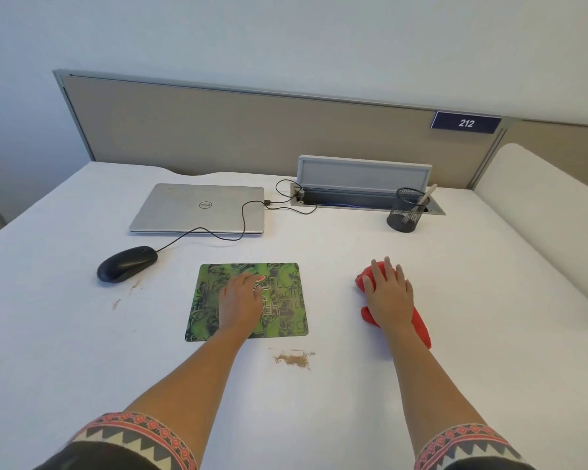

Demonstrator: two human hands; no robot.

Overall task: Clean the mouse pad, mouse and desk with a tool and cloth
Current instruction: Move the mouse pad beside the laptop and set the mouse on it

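Observation:
A green patterned mouse pad (282,283) lies flat in the middle of the white desk (455,334). My left hand (241,300) rests on the pad, palm down, fingers relaxed. To the right a red cloth (420,325) lies bunched on the desk, and my right hand (389,293) lies flat on top of it with straight fingers. A black wired mouse (126,264) sits off the pad at the left. Brown crumbs (292,359) are scattered just in front of the pad, and smaller brown specks (126,293) lie near the mouse.
A shut silver laptop (197,208) lies behind the pad, with the mouse cable (218,234) running to it. A black mesh pen cup (406,210) holding a white tool stands by an open cable tray (364,174) at the back. A beige partition closes the far edge.

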